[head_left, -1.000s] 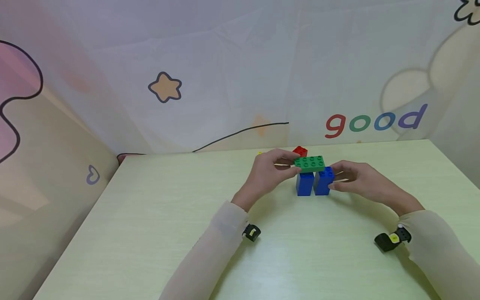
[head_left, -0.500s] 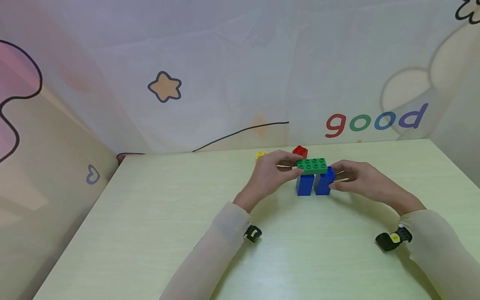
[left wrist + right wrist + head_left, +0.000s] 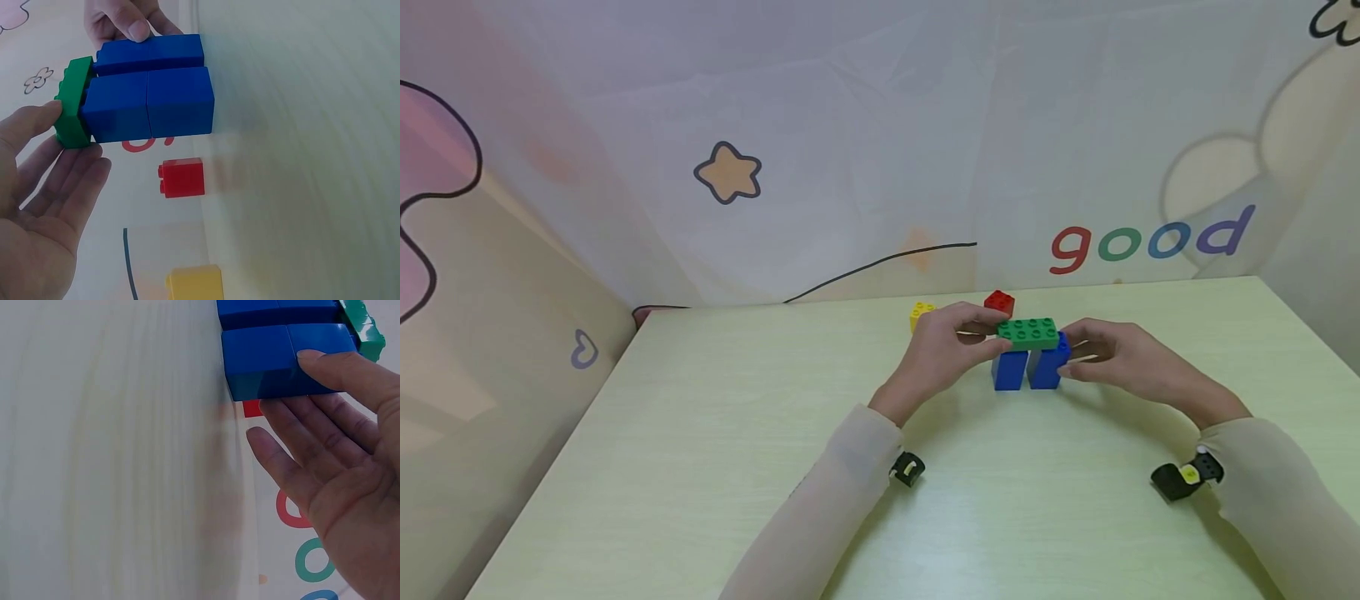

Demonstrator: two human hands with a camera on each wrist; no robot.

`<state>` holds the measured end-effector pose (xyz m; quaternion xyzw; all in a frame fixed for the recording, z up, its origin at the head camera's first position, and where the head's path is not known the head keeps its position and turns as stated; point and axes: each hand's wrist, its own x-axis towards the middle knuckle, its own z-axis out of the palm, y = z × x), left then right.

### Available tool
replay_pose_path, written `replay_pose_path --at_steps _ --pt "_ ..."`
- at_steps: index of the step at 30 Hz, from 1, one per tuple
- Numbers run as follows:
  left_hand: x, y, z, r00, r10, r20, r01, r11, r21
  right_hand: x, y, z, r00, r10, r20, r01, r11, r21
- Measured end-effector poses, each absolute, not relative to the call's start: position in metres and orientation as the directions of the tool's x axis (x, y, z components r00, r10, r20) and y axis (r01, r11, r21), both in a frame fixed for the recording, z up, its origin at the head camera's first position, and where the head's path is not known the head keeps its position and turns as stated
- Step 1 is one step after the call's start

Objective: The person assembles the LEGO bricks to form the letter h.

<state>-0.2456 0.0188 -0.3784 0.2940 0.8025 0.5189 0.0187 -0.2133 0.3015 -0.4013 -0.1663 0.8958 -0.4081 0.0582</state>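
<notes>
Two blue towers, the left one (image 3: 1010,372) and the right one (image 3: 1047,368), stand side by side with a narrow gap. In the left wrist view the left tower is two stacked bricks. A green studded brick (image 3: 1028,335) lies across their tops; whether it is fully seated I cannot tell. My left hand (image 3: 942,348) pinches the left end of the green brick (image 3: 74,103) between thumb and fingers. My right hand (image 3: 1120,360) holds the right tower from its outer side, thumb on the near face (image 3: 259,356) and fingers behind.
Behind the towers a red brick (image 3: 999,303) sits near the table's back edge. A yellow brick (image 3: 921,313), partly hidden by the left hand, is to its left. A printed backdrop (image 3: 865,150) rises behind the pale table (image 3: 700,467). Each wrist wears a small black camera (image 3: 907,468).
My left hand has moved the green brick slightly right and toward me, over both towers. More of the yellow brick shows now. The right hand stays on its tower.
</notes>
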Motion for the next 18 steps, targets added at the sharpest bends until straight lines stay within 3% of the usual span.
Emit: replay_pose_path --at_steps 18 --pt "-0.2463 0.0206 -0.3811 -0.820 0.501 0.278 0.453 0.270 0.850 -0.2128 0.3011 -0.3985 -0.942 -0.335 0.027 -0.244 0.626 -0.741"
